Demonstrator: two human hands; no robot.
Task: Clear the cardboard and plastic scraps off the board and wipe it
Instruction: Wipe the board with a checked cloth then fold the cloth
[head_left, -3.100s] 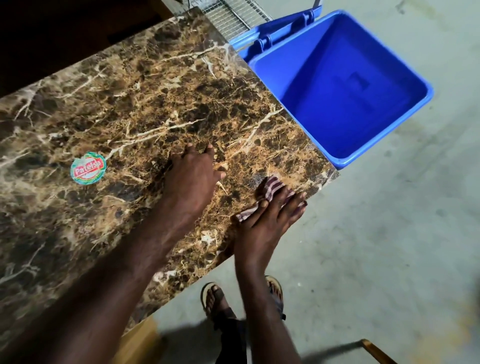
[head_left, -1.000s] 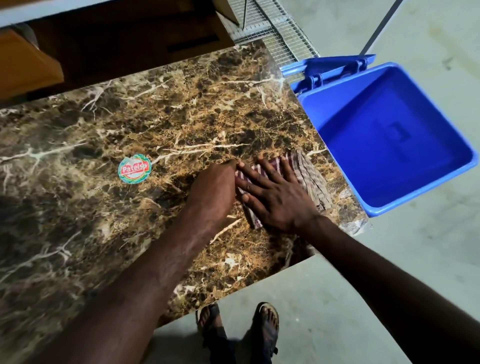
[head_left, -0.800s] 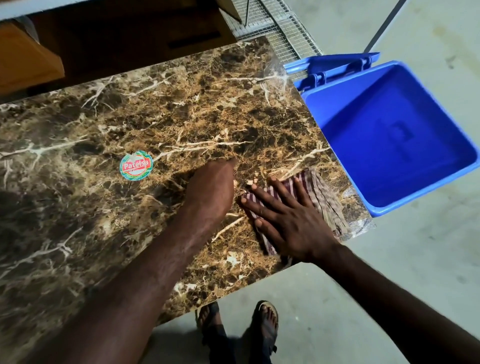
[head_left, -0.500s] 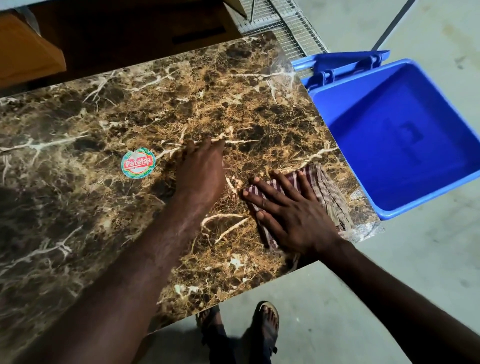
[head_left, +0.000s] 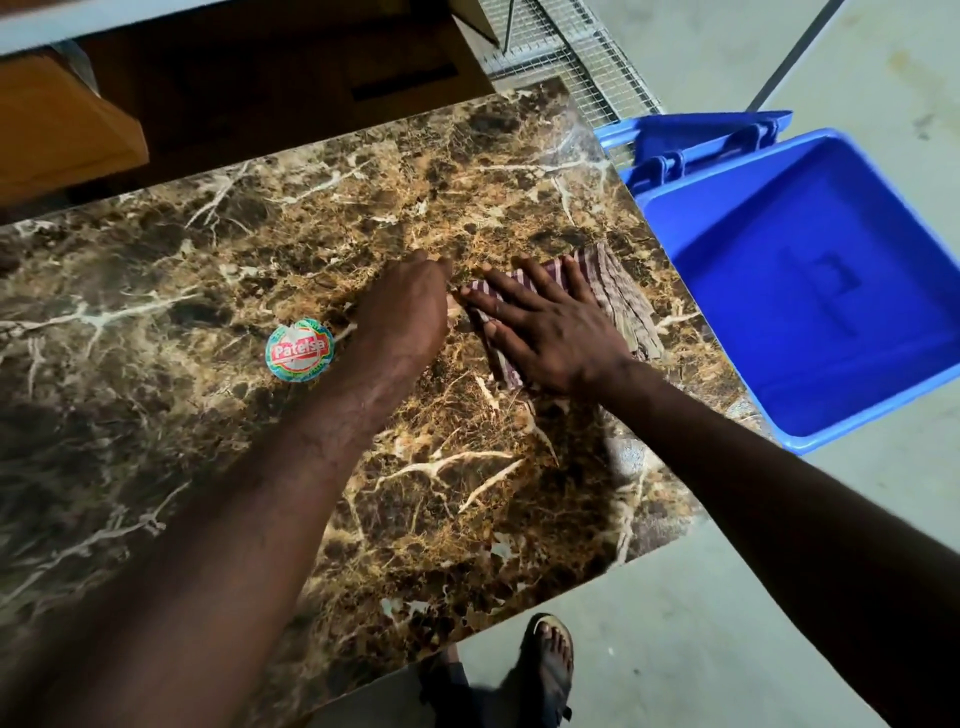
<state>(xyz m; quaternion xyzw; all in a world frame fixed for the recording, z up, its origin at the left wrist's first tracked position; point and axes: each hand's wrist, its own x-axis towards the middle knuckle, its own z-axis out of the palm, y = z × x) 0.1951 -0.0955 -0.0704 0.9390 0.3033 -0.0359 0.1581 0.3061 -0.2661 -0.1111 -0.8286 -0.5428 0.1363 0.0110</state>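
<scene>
Marbled brown and veined with white, the glossy flat board (head_left: 218, 291) is bearing both hands. The right hand (head_left: 545, 332) is pressing a striped, folded cloth (head_left: 618, 296) flat near the board's right edge, fingers straight and spread. The left hand (head_left: 405, 312) is resting just beside it, fingers curled under, holding nothing visible. A round sticker (head_left: 300, 351) is lying to the left; a blue rectangular plastic bin (head_left: 810, 291) is standing beside the board.
</scene>
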